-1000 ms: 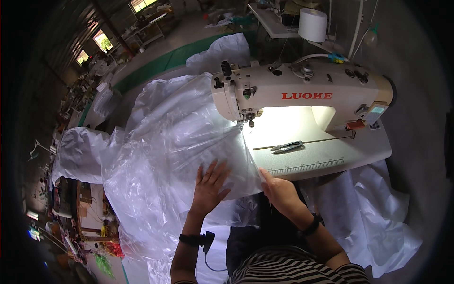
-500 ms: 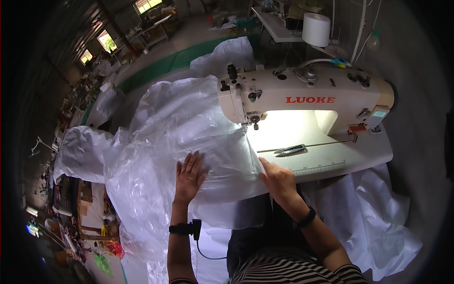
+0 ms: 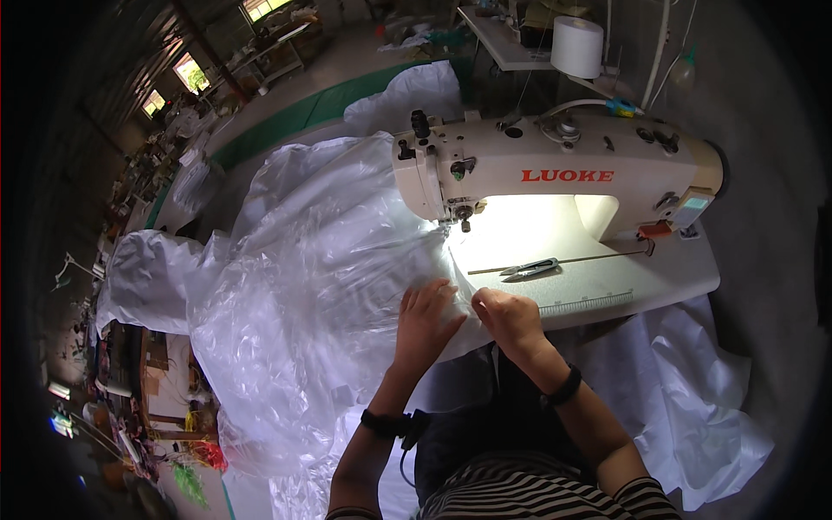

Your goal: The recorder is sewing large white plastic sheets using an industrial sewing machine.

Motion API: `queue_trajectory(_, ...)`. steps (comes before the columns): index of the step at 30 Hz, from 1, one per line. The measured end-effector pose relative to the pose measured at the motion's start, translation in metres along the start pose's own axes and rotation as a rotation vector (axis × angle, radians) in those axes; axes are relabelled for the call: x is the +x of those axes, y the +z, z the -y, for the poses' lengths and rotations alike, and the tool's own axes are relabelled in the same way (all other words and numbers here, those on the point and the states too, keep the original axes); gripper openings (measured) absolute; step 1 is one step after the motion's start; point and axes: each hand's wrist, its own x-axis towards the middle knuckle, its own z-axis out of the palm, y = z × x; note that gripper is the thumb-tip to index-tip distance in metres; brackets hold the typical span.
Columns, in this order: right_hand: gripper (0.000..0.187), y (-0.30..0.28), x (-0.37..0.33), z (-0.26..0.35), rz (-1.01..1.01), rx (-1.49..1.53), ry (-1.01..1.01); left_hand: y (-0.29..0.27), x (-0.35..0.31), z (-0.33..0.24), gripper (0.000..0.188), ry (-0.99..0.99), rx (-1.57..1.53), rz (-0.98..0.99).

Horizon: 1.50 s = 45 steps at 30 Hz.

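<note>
A white, shiny plastic-like sheet lies in folds over the sewing table, its right edge running under the needle area of a white sewing machine. On that sheet, close to its right edge, rests my left hand, fingers lying along it and thumb apart. My right hand pinches the sheet's edge just right of the left hand, in front of the needle. Thread snips lie on the machine bed beyond my right hand.
The lit machine bed carries a ruler scale along its front. More white sheet hangs down at the right. A white thread cone stands behind the machine. Cluttered shelving is at the left, and a green strip runs behind.
My left hand has slid right across the sheet, close to my right hand. The right fingers have closed more tightly at the sheet's edge. The sheet near the needle is more wrinkled.
</note>
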Motion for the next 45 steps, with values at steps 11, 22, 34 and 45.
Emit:
queue_trajectory(11,0.048,-0.015,-0.022,0.009,0.031,-0.044,0.026,0.009,0.039,0.022,0.01,-0.222,-0.255,-0.056)
queue_trajectory(22,0.045,-0.016,-0.003,0.005,0.084,-0.126,-0.124,0.009,0.05,0.02,0.009,-0.108,-0.168,-0.092)
queue_trajectory(34,0.042,-0.007,0.004,0.005,-0.074,-0.164,0.048,0.021,0.015,0.009,0.009,0.099,-0.098,-0.118)
queue_trajectory(45,0.033,-0.003,-0.007,0.009,0.066,-0.1,0.145,0.016,0.012,0.011,0.018,0.206,0.04,-0.005)
